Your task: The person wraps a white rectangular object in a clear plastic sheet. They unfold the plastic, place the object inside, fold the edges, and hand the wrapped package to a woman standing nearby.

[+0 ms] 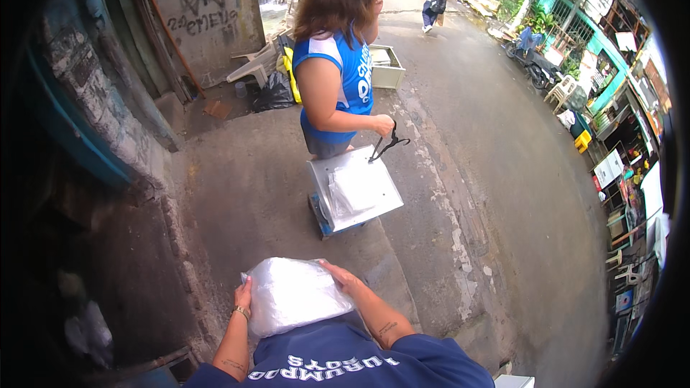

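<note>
Against my body I hold a bulky white bundle in transparent plastic [295, 298]; its contents cannot be made out. My left hand [246, 296] grips its left side, with a bracelet on that wrist. On the upper right corner, my right hand [341, 276] presses with bent fingers. Ahead of me stands a small table with a white top [384, 197] and a blue base. A flat stack of thin plastic bags [352, 190] lies on it. Beside the table a person in a blue sleeveless shirt [352, 75] holds a black hanger [388, 146] above its far right corner.
A rough wall [115, 93] runs along the left. Behind the person are a pale open box [388, 68], a black bag [275, 92] and a tipped white chair [253, 66]. Another person [435, 1] is up the road. A motorcycle [535, 65] and stalls line the right.
</note>
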Demonstrator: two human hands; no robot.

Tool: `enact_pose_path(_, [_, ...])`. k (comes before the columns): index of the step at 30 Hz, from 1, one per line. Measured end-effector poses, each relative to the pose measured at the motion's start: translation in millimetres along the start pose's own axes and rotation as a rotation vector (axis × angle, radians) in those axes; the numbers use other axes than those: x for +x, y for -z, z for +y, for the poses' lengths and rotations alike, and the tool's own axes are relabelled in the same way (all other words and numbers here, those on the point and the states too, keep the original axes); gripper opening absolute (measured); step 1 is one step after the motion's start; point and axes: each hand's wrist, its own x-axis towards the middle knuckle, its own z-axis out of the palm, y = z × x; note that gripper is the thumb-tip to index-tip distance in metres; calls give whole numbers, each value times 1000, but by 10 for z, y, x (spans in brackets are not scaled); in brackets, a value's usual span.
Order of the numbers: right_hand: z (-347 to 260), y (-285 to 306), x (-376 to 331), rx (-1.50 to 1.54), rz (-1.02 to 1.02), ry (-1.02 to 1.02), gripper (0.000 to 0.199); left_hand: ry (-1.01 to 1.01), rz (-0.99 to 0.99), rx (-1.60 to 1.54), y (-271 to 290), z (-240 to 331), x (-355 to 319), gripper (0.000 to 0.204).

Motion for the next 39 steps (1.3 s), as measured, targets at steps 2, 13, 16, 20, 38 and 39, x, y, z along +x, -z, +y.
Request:
enact_pose_path(2, [-452,208,-332,167,-393,318,81,-148,1,-106,28,454,33,69])
enact_pose_path(13, [-1251,-1524,-312,544,-639,708,114,-328,198,-666,45,1987,283,78])
enact_pose_path(16, [-1731,-1675,-229,799,-574,703,90,-280,122,-746,136,1984,301,80])
enact_pose_path(20, [-2064,-1764,-261,828,-448,666,69,-287,-35,-627,409,1998,431,86])
enact_pose_path(38, [-1611,-1425,-949,-225,424,1343,37,-19,-487,-989,373,1717,79,33])
enact_pose_path(39, [-1576,-1480,-1084,-467,477,1498,39,-88,-426,-905,372,1761,39,29])
